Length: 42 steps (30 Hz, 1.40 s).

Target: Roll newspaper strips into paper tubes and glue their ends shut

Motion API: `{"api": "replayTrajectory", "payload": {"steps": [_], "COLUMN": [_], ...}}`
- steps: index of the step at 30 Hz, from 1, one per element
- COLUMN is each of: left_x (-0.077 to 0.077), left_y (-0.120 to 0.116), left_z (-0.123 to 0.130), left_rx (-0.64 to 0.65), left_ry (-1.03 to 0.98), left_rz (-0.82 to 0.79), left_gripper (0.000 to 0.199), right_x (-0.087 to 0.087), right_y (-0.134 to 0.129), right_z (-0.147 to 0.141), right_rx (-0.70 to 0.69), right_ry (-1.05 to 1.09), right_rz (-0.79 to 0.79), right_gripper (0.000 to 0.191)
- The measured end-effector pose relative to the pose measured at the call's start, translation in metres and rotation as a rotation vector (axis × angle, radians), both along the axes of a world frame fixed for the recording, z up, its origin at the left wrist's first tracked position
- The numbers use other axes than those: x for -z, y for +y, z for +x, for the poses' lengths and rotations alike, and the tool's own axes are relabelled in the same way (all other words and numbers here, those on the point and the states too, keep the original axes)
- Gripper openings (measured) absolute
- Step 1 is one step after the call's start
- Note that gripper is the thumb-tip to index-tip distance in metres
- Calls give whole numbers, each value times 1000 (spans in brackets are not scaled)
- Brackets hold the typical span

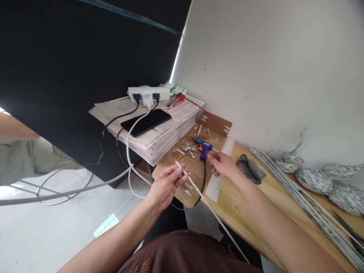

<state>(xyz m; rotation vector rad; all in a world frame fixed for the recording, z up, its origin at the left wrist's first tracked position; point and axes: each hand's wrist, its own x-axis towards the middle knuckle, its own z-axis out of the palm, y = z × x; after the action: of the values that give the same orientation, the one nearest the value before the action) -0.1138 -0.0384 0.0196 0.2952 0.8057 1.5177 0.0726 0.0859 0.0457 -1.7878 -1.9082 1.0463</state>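
Near one end, a long thin white paper stick (212,209) is pinched in my left hand (167,185); its other end runs down to the right past my lap. My right hand (223,165) has its fingers closed beside the blue glue gun's handle; whether something small is between them is hidden. The blue glue gun (205,148) with an orange trigger lies on a brown board (173,156), its black cord running down. Short white paper scraps (189,148) are heaped left of the gun.
Stacked newspapers (159,146) hold a black phone (146,122) and a white power strip (131,91) with cables. On the wooden table (236,197) lie a dark cloth (250,168), long paper rods (301,204) and woven paper figures (314,181). Part of another person shows at left.
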Motion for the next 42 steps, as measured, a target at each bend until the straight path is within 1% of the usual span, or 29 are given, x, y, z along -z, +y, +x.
{"api": "replayTrajectory", "payload": {"steps": [3,7,9,15,20,23,27,29,32,35,38,42], "left_x": [-2,-4,-5,-6,-4,-2,-1,-2,-5,-7,-8,-14], "left_y": [-1,-1,0,2,1,0,-1,-1,-3,-5,-4,1], "left_z": [-3,-6,-7,-6,-6,-6,-4,-2,-3,-8,-13,-16], "left_rx": [-16,-8,2,11,39,42,33,24,6,-11,-28,-25], "left_ry": [5,32,40,35,53,66,78,83,87,87,98,112], "left_rz": [-5,-16,-21,11,33,26,16,31,45,43,51,72], "left_gripper": [12,16,17,16,17,18,17,19,18,16,16,19], "right_x": [8,14,15,18,21,21,18,15,9,1,-10,-22], "right_y": [22,29,31,37,32,29,35,40,44,38,22,-12], "right_z": [-10,-23,-26,-24,-19,-16,-21,-25,-29,-26,-19,-8], "right_rx": [-16,-12,-7,40,34,35,56,91,147,153,122,46], "right_ry": [-45,-153,-180,-105,-56,-40,-68,-62,12,163,367,555], "right_rz": [-49,-51,-51,-90,-77,-66,-64,-72,-119,-180,-234,-263], "right_gripper": [44,55,55,45,42,43,53,49,33,20,12,5]}}
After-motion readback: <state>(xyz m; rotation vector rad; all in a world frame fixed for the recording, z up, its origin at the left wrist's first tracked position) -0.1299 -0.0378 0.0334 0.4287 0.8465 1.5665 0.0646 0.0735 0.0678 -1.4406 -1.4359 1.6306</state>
